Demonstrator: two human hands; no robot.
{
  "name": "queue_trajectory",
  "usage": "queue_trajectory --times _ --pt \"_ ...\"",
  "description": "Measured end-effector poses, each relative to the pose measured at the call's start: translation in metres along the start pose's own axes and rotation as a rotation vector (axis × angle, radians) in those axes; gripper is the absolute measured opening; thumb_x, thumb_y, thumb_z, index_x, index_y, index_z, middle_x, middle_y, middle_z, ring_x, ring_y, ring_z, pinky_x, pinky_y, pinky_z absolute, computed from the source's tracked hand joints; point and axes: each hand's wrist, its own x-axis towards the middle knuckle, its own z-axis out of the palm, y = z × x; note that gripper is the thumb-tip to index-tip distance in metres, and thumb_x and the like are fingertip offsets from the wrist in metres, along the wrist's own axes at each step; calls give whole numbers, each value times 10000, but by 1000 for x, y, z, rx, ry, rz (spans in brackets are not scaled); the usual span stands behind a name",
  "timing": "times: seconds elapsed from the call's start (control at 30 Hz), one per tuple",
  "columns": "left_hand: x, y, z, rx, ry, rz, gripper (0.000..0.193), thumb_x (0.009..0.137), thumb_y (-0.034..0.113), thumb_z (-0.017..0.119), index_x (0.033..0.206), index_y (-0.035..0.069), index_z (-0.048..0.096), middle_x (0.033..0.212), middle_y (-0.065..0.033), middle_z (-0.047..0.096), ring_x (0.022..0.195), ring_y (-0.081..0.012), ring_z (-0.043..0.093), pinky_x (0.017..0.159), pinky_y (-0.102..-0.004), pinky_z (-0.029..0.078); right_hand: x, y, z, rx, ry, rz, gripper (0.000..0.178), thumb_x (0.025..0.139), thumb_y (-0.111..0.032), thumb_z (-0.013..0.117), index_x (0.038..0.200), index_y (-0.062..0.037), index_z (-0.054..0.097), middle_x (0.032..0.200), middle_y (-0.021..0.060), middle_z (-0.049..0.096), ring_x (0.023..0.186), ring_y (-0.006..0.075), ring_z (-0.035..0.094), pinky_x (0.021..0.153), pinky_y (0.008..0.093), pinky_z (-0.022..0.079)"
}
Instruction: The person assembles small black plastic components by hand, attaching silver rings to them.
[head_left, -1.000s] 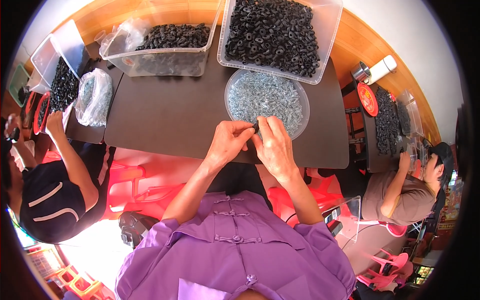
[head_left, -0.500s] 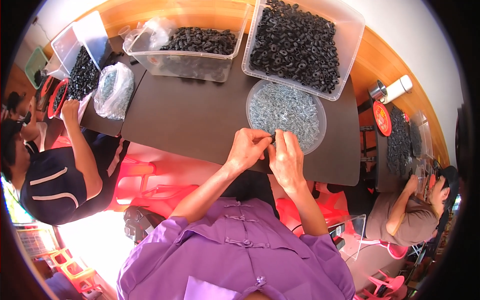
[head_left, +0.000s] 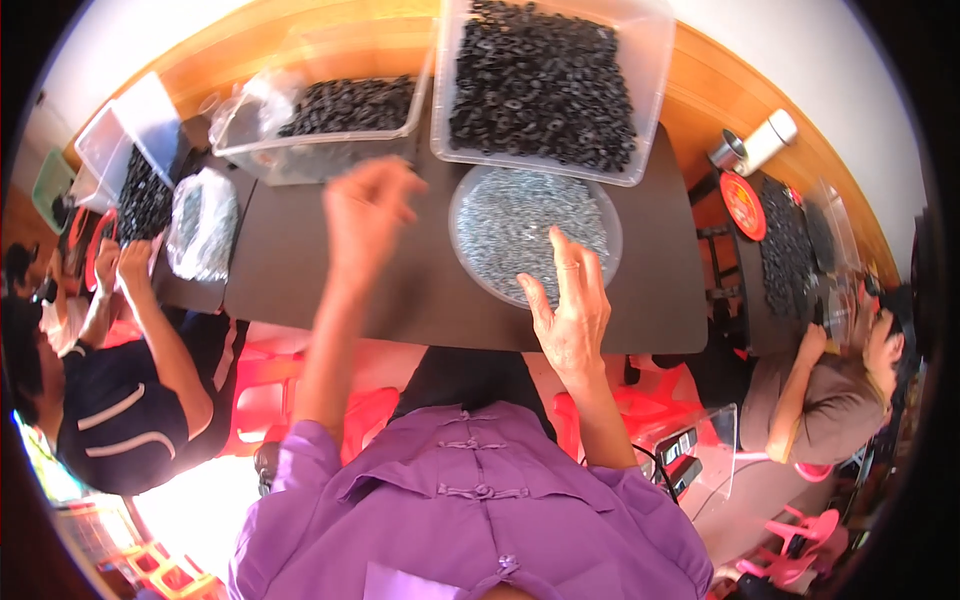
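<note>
My left hand (head_left: pixel 368 212) is raised over the table, just in front of a clear bin (head_left: pixel 320 158) that holds small black parts. Motion smears its fingers, so I cannot tell whether anything is in them. Over the near edge of a round translucent tub (head_left: pixel 613 225), my right hand (head_left: pixel 575 312) has thumb and fingers apart, with nothing visible between them. Small silvery metal pieces (head_left: pixel 520 215) fill the tub; they look like screws. Behind it stands a larger clear bin (head_left: pixel 650 110) heaped with black ring-like parts (head_left: pixel 545 85).
A plastic bag (head_left: pixel 203 225) of silvery pieces lies at the table's left end. People sit working on the left (head_left: pixel 130 410) and right (head_left: pixel 830 400). Farther right are a white bottle (head_left: pixel 770 142), a metal cup (head_left: pixel 727 150) and a red plate (head_left: pixel 742 207).
My hands were together at the tub's near edge, pinching a small black part. They have come apart: the left swung left toward the bin, and the right opened. The view has shifted slightly.
</note>
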Motion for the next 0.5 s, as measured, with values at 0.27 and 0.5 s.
queue_trajectory --times 0.27,0.5 --pt "133 3 -50 756 249 423 375 778 195 717 1130 81 657 878 -87 694 643 -119 603 603 -276 491 -31 37 -14 57 203 165 268 816 -21 664 1080 8 628 949 138 584 826 265 600 703 356 491" --pt "82 -9 99 564 -326 461 126 764 134 680 875 85 715 827 -135 691 781 -302 677 723 -379 541 -61 79 -3 126 352 438 213 933 -32 506 1097 42 620 921 81 578 809 145 565 708 262 457"
